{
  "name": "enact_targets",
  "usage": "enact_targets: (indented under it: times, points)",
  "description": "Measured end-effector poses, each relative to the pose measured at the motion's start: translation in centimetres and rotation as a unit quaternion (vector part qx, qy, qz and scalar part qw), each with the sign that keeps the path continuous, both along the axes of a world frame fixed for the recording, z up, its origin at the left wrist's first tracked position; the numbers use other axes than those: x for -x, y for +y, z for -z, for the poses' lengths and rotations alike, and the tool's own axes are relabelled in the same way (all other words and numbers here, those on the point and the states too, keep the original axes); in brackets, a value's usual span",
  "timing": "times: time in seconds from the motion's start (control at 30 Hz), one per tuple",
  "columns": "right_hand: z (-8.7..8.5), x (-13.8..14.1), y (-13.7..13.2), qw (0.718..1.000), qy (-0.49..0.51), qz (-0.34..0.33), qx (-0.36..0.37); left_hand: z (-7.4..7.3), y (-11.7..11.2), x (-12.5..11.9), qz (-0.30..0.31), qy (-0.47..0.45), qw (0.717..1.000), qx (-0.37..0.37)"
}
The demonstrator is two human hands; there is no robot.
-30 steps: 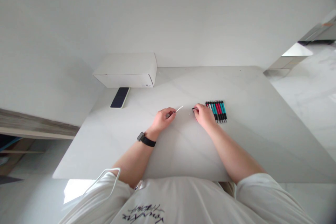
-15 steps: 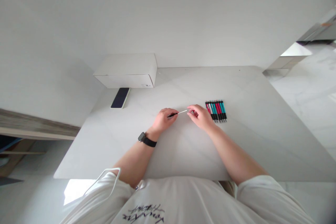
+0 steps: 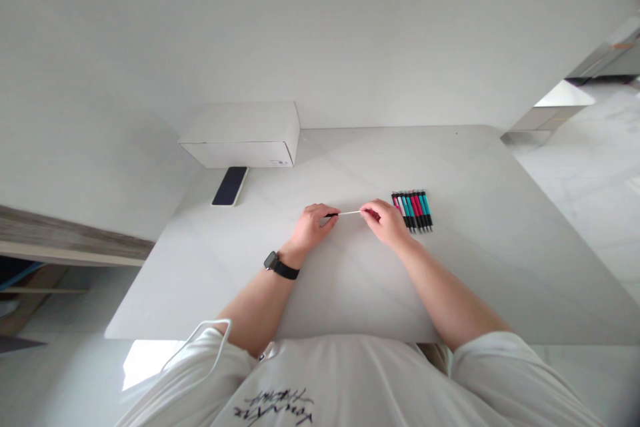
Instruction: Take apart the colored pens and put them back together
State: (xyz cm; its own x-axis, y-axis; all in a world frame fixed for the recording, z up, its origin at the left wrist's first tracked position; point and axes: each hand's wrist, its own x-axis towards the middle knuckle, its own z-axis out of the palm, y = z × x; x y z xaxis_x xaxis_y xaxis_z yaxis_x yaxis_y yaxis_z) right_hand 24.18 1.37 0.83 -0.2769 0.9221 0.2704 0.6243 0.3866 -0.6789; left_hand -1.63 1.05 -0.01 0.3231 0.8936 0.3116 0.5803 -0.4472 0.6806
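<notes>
My left hand point(image 3: 311, 225) pinches the dark end of a thin white pen refill point(image 3: 349, 213), which lies level between both hands just above the white table point(image 3: 465, 267). My right hand point(image 3: 386, 221) is closed on the refill's other end, together with a small dark pen part I cannot make out clearly. A row of several pens point(image 3: 413, 210) in red, teal and white with black grips lies side by side just right of my right hand.
A closed white cardboard box point(image 3: 241, 135) stands at the table's back left against the wall. A dark phone point(image 3: 229, 185) lies face up in front of it. A black watch point(image 3: 280, 267) is on my left wrist.
My hands have come together. The refill, earlier tilted up in my left hand alone, now lies level with my right hand closed on its free end.
</notes>
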Motion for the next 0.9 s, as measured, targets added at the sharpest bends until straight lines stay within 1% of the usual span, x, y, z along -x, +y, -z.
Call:
enact_targets:
  times: [0.23,0.47,0.7,0.9]
  points:
    - [0.28,-0.85,0.52,0.999,0.031,0.023,-0.018,0.3,0.28,0.4,-0.018,0.001,1.0,0.009]
    - [0.45,-0.89,0.45,0.998,0.049,0.028,-0.007,0.54,0.36,0.32,-0.029,0.006,0.999,0.019]
    - [0.39,-0.65,0.3,0.998,0.058,0.028,0.01,0.36,0.27,0.2,-0.035,0.002,0.999,0.015]
    - [0.33,-0.57,0.29,0.998,0.062,0.029,0.003,0.06,0.16,0.13,-0.033,-0.004,0.999,0.008]
